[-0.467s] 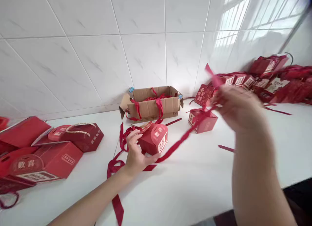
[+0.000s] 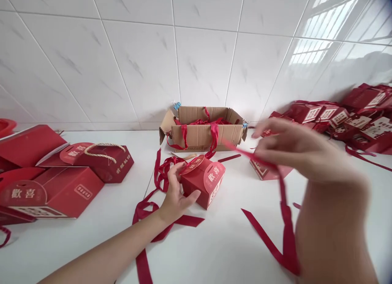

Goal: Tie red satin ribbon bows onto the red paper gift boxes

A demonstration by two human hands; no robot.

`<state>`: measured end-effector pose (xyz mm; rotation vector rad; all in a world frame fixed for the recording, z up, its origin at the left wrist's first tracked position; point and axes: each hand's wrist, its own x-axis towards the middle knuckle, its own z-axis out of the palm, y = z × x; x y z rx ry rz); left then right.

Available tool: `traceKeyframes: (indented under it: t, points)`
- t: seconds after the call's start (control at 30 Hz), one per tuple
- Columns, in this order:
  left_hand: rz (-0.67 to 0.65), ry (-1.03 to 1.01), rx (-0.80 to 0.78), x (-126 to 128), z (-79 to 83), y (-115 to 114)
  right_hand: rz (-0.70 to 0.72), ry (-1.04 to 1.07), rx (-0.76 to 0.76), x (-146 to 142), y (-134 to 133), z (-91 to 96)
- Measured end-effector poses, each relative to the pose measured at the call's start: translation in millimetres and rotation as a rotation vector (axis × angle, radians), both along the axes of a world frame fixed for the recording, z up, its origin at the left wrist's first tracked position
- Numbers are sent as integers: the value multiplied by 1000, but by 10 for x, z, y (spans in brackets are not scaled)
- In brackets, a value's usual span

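White counter (image 2: pixel 226 251): left hand (image 2: pixel 176 197) around red box (image 2: pixel 196 182), right hand (image 2: pixel 284 147) (motion-blurred) tight on ribbon (image 2: pixel 287 218).

The box (image 2: pixel 196 181) is smooth card, the ribbon (image 2: pixel 287 222) cloth.

Bright light fills my view; window glare streaks the tiles (image 2: pixel 324 39) upper right; my right hand (image 2: pixel 286 149) blurs.

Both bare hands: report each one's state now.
Left hand: holding a small red cardboard box with pale lettering.
Right hand: blurred, closed on a long red fabric ribbon.
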<state>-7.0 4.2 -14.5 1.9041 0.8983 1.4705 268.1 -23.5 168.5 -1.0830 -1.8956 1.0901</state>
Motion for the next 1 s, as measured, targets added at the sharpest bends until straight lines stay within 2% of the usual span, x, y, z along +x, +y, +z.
traceKeyframes:
  t: [0.07,0.2,0.3,0.47,0.8,1.0]
  points:
    - [-3,-12,-59,1,20,-10,137,-183,-160,-167,184,-131]
    - [-22,-3,-123,8,66,-36,236,-363,-312,-237,480,-314]
    - [-32,-14,-172,12,88,-52,264,-336,-333,-121,516,-336]
    - [-90,-26,-191,14,109,-59,226,-225,-312,5,441,-288]
    - [-122,-21,-186,15,119,-67,145,-203,-373,-35,515,-333]
    - [-125,-20,-188,10,89,-51,157,-110,-376,-78,503,-330]
